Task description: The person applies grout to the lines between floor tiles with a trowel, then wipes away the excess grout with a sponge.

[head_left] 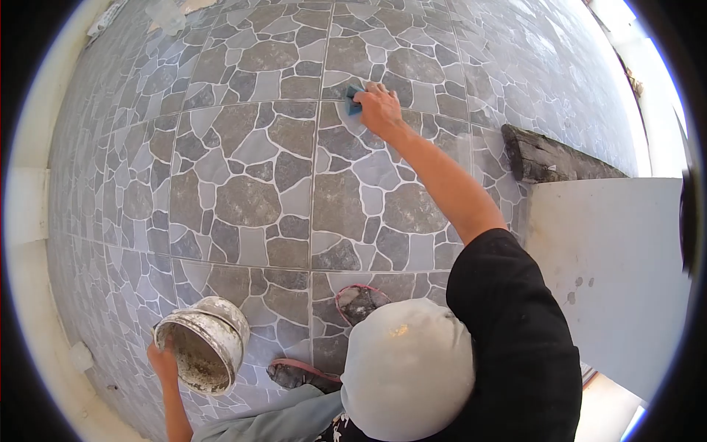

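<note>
Stretched far forward, my right hand is closed around a small blue flat-edged piece that looks like a scraper. Its edge is against the stone-patterned tile floor, beside a joint between tiles. My fingers hide much of the piece. Low on the left, my left hand grips the rim of a white bucket. The bucket is tilted, its mouth turned to the left, and grey residue coats its inside. My left fingertips show just inside the rim.
A dark weathered wooden beam lies on the right, by a pale flat panel. Pale crumpled material is at the far left by the wall. My shoes are on the tiles close to the bucket.
</note>
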`<state>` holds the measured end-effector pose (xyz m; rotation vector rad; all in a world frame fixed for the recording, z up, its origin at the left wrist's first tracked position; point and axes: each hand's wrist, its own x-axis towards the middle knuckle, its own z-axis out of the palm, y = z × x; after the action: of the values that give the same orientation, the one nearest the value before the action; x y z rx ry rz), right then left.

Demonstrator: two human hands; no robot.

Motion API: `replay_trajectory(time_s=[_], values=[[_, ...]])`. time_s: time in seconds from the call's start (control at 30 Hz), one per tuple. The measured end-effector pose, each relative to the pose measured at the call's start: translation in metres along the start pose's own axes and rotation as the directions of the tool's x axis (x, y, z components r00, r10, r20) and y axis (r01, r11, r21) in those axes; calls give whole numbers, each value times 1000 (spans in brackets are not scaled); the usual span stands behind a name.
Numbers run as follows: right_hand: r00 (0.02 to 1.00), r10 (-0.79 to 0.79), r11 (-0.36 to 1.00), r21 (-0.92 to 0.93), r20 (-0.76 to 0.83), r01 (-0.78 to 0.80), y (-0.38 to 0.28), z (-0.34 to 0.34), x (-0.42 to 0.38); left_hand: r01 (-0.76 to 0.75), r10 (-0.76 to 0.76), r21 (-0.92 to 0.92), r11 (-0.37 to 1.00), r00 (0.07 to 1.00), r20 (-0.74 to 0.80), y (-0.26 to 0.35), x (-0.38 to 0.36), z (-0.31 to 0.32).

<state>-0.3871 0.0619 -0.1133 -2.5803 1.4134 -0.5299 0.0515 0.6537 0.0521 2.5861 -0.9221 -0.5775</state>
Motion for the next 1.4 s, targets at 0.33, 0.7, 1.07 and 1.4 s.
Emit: replay_trajectory(time_s=[0.33,0.7,1.07,1.4], values=[[996,-54,997,-60,-67,50,-52,31,21,-33,33,10,999,999,7,-14,7,2],[722,662,690,-211,-202,-692,159,-68,-109,60,-62,-46,997,997,-47,0,4,5],[977,-176,961,195,-119,197,-72,44,99,59,-56,59,996,997,-57,13,1,3],[543,-801,568,608,253,555,-199,-1,-220,62,-61,41,997,998,-27,10,3,2]])
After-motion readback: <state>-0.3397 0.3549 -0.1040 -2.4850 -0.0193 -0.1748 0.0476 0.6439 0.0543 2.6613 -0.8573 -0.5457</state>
